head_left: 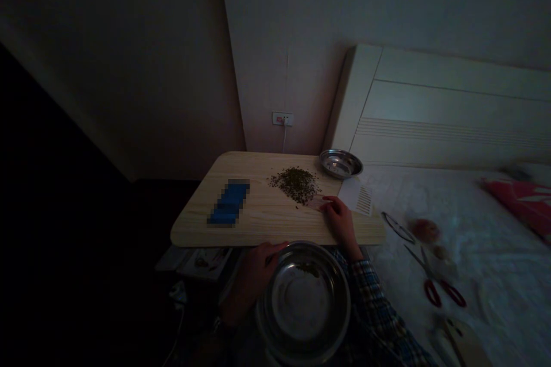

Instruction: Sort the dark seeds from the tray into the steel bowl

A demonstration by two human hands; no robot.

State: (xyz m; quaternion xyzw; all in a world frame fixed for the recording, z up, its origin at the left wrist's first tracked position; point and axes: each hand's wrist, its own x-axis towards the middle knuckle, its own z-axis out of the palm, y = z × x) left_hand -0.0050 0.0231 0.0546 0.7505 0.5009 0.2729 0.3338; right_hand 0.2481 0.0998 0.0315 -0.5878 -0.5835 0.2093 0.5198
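My left hand [255, 266] is closed on the left rim of a large steel bowl [301, 304], held low in front of the table's near edge. A small dark-green clump of bits lies inside that bowl. With bent fingers, my right hand [338, 215] pinches a thin, see-through flat piece [317, 201]; its exact kind is too dim to make out. This piece touches or nearly touches the near right side of a loose heap of small dark-green grains [296, 183] on the pale wooden table [267, 232].
A smaller steel bowl [341, 164] stands at the table's back right, beside a white slotted sheet [357, 195]. A blurred blue object [230, 202] lies on the left. Red-handled scissors [431, 275] rest on the bed [495, 252]. A cord runs from the wall socket [283, 118].
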